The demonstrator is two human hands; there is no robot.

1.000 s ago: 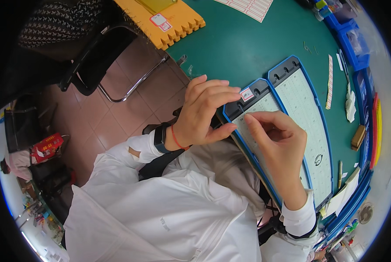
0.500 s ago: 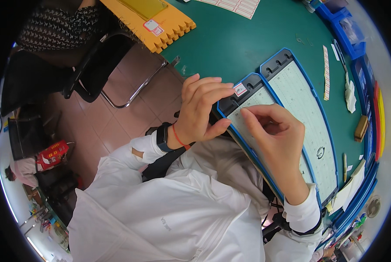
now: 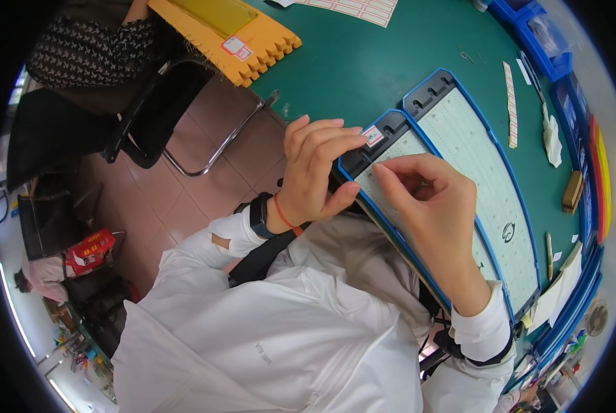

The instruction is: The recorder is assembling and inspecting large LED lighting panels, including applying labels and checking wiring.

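Two long pale bead-board-like trays with blue rims and dark grey notched ends lie side by side, the near tray [image 3: 405,146] partly over my lap and the far tray [image 3: 474,144] on the table. My left hand [image 3: 321,165] is at the near tray's dark end, fingers stretched and thumb apart; its fingertips reach a small red-edged white label [image 3: 372,135]. Over the near tray's pale surface, my right hand [image 3: 428,196] pinches thumb and forefinger together just beside that dark end. Whatever is in the pinch is too small to make out.
On the green table [image 3: 349,62] lie a yellow-orange notched board [image 3: 266,48], label sheets [image 3: 363,8], a label strip [image 3: 511,103], a wooden block [image 3: 573,191] and a pen [image 3: 549,256]. Blue bins [image 3: 538,41] line the right. A black chair [image 3: 149,117] stands left, with a seated person beyond.
The whole view has shifted slightly. Both hands keep nearly the same pose at the near tray's end, the right still pinched.
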